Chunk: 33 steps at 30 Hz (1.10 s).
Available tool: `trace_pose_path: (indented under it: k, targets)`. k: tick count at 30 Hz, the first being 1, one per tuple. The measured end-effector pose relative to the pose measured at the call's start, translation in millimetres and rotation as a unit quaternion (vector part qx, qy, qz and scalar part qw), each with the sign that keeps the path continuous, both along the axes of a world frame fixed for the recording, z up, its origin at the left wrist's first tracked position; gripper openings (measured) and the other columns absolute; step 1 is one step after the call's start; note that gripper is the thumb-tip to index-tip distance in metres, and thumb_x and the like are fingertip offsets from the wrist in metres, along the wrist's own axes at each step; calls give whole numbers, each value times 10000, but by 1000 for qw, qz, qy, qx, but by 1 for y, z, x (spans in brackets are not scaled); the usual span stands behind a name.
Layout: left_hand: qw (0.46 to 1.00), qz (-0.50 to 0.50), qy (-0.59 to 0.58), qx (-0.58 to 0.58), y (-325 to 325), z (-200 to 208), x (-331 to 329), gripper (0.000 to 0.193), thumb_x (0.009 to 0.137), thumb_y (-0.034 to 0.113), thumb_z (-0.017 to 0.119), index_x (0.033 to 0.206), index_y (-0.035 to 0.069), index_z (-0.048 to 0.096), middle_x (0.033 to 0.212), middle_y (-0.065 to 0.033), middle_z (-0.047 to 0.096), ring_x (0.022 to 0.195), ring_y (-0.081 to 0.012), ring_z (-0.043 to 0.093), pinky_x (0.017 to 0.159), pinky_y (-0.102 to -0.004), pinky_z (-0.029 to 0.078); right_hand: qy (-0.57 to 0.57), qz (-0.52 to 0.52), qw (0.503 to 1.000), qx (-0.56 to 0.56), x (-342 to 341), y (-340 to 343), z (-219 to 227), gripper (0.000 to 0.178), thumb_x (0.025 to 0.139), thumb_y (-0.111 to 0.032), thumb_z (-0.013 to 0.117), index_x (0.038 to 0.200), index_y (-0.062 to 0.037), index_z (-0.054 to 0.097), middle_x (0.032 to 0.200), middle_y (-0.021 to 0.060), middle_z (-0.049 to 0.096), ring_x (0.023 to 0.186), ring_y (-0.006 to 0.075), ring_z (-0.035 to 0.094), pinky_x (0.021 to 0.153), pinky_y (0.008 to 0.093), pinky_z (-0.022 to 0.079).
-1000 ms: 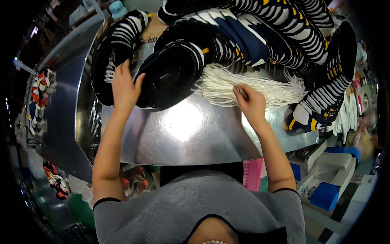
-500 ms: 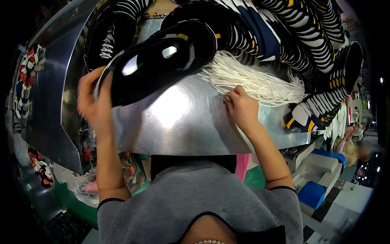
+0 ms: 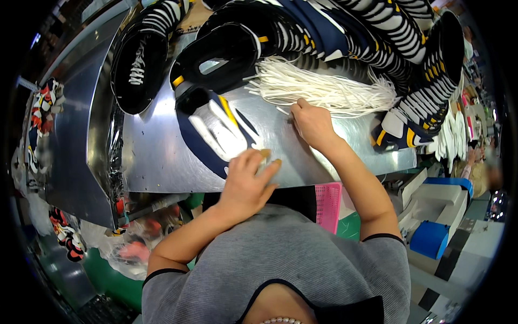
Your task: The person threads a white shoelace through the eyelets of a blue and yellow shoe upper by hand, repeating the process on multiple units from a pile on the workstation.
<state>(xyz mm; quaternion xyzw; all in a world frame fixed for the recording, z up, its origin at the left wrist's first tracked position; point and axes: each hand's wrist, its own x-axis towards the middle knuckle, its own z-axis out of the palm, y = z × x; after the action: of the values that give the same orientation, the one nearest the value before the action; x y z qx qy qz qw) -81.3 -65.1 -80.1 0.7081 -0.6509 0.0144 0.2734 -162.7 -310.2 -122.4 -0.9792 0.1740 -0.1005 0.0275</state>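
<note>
A navy shoe upper (image 3: pixel 197 135) with white and yellow trim lies on the metal table, its white tongue area facing up. My left hand (image 3: pixel 245 183) is at its near end, fingers spread, fingertips by the edge. My right hand (image 3: pixel 313 125) is closed in a pinch beside a bundle of white shoelaces (image 3: pixel 329 89); whatever is between its fingertips is too small to make out. Just beyond the navy upper, another shoe upper (image 3: pixel 226 73) shows its black inside.
Nested uppers with white laces (image 3: pixel 137 73) stand at the left. Long stacks of striped uppers (image 3: pixel 372 32) fill the far right, with more uppers (image 3: pixel 410 127) at the table's right end. A pink basket (image 3: pixel 328 202) sits below the front edge, and a grey-blue machine (image 3: pixel 431 216) stands right.
My left hand has moved right and nearer from the dark upper it held. The navy upper now lies face up on the table. My right hand stays pinched near the laces.
</note>
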Motion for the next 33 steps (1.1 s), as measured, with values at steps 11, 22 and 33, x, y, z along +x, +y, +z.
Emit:
trace_pose_path:
  k: [11, 22, 33]
  targets:
    - [977, 25, -143, 153, -4, 34, 137, 344, 859, 314, 734, 1010, 14, 659, 931, -126, 656, 897, -320, 630, 800, -419, 470, -263, 292, 781, 485, 0, 143, 71, 199, 860, -89, 675, 1043, -98, 598, 1002, 28, 628, 686, 142, 629, 583, 267, 507]
    - [651, 111, 653, 371, -10, 5, 121, 508, 1042, 441, 465, 1197, -21, 607, 1032, -92, 694, 873, -122, 653, 761, -246, 520, -316, -107, 546, 768, 16, 119, 11, 328, 906, -41, 699, 1221, -9, 614, 871, 17, 694, 526, 2, 422, 451, 162, 291]
    - [566, 35, 820, 76, -13, 3, 77, 491, 1054, 415, 477, 1294, -4, 562, 1231, -90, 621, 1131, -180, 544, 1053, -330, 392, -305, -77, 602, 734, 16, 122, 48, 97, 922, -103, 700, 964, -16, 694, 808, 3, 696, 728, 25, 588, 646, 178, 443]
